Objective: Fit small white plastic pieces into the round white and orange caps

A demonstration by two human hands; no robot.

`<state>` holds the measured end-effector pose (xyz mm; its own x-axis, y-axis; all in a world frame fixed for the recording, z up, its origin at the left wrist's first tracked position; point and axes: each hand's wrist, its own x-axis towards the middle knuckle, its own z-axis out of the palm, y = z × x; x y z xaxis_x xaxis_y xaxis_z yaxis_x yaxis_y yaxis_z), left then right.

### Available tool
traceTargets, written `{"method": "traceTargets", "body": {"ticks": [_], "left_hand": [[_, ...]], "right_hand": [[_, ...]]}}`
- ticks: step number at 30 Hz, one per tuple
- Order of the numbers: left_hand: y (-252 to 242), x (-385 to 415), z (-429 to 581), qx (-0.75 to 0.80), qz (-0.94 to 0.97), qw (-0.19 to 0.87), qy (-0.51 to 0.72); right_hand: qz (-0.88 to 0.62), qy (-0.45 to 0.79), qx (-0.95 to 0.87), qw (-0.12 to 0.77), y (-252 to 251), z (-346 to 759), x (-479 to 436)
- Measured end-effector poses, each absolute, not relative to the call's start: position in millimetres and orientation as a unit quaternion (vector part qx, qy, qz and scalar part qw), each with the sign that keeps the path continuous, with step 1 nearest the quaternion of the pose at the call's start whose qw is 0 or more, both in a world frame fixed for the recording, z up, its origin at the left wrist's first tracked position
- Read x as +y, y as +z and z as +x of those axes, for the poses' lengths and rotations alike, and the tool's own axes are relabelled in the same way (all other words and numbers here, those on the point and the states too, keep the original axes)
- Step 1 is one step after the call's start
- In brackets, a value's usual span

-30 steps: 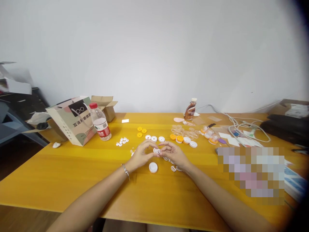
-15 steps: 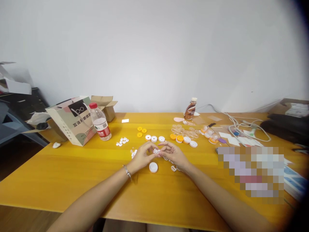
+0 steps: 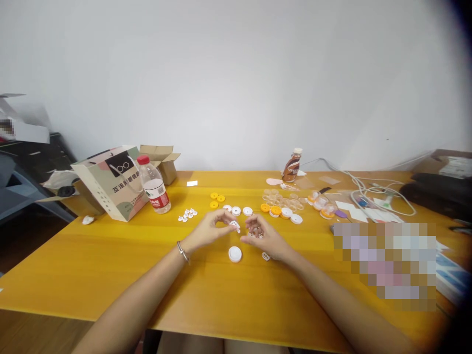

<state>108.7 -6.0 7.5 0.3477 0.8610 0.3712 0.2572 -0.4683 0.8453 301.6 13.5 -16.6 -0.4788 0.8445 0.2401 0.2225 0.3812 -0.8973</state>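
My left hand (image 3: 216,228) pinches a small white openwork piece (image 3: 235,225) between thumb and fingertips. Just to its right, my right hand (image 3: 263,237) has its fingers curled and parted from the thumb, with nothing seen between them. White openwork pieces (image 3: 255,235) lie behind and under that hand, and another (image 3: 266,256) sits at its near side. A round white cap (image 3: 235,254) rests on the table below the gap between my hands. Beyond them stand white discs (image 3: 247,211) in a row.
On the table (image 3: 206,295), small white parts (image 3: 188,215), yellow discs (image 3: 214,204) and a water bottle (image 3: 154,189) are left. Clear rings (image 3: 273,196), yellow and white discs (image 3: 275,211) and a brown bottle (image 3: 292,166) are right. A paper bag (image 3: 114,187) stands far left.
My hands have moved apart from their meeting point. The white piece both were touching is now in my left hand alone, and my right hand has opened.
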Motion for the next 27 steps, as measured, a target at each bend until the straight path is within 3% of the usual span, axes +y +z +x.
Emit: {"method": "traceTargets", "body": {"ticks": [4,8,27], "left_hand": [[25.2,-13.7,96.6,0.359,0.829,0.308,0.297],[25.5,-19.4,99.4,0.345,0.864,0.290,0.223],[7.8,-17.4,104.6,0.360,0.891,0.217,0.171]], "right_hand": [[-0.331,0.273,-0.871,0.239,-15.1,302.9,5.5],[-0.316,0.209,-0.907,0.184,-20.4,299.2,1.8],[-0.284,0.222,-0.913,0.190,-23.6,298.0,1.0]]}}
